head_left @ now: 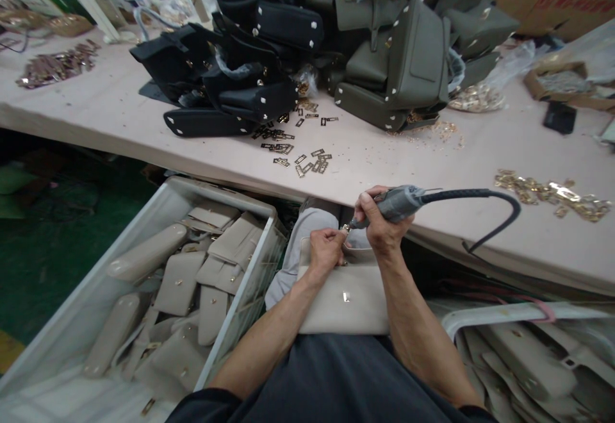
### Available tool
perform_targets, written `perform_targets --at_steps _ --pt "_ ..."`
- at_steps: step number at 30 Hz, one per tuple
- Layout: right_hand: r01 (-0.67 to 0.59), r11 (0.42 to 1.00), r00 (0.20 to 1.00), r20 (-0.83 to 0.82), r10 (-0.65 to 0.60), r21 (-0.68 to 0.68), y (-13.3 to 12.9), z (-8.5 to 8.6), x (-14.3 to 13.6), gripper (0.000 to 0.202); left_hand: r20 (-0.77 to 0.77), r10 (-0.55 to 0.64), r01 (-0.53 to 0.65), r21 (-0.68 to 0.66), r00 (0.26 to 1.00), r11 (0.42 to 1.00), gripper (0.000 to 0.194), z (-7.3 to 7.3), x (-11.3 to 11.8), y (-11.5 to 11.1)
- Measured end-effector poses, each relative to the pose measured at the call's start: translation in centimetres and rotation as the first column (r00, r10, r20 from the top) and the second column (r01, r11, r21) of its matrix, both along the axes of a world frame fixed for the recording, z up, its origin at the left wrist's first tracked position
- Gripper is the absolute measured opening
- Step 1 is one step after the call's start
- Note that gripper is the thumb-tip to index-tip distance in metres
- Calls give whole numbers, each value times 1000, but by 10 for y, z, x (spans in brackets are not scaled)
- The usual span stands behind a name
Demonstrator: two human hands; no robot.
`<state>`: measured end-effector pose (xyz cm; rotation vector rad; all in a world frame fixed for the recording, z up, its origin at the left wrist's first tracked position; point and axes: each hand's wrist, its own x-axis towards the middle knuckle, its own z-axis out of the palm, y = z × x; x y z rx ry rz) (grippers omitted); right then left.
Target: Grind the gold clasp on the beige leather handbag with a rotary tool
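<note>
A beige handbag (pixel 343 311) rests on my lap, a small shiny metal clasp part (pixel 346 297) on its front. My left hand (pixel 327 250) is closed at its upper edge, pinching the flap beside a small gold metal fitting (pixel 345 228). In my right hand (pixel 384 227) is an electric screwdriver (pixel 401 204) with a grey wrapped body and a black cable (pixel 473 193). Its tip points left and down at the fitting, close to my left fingertips. My fingers partly hide the spot where tip and fitting meet.
Black handbags (pixel 230 90) and olive handbags (pixel 418 58) are piled on the table (pixel 408 160). Loose metal plates (pixel 317 161) and gold fittings (pixel 552 193) lie there. A white crate (pixel 240 320) of beige bags stands left; another bin (pixel 504 313) with beige pieces stands right.
</note>
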<state>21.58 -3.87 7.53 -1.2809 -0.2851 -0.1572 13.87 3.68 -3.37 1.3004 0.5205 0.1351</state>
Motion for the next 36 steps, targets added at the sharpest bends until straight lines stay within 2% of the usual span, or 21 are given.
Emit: perform_targets --at_steps 5,13,27,36 --pt "4 1000 998 62 -3 -9 -2 -3 3 24 -43 48 -47 22 998 999 35 6 1 -3" --pt "9 1000 994 105 -10 6 -5 -1 3 17 -46 97 -95 48 994 994 34 6 -1 -6" --pt "26 1000 993 114 -26 1 -4 1 0 20 -33 84 -82 54 996 995 37 6 -2 -6" --pt "-17 1000 997 80 19 -21 -5 2 -6 23 -27 84 -83 56 996 995 37 5 -3 -6"
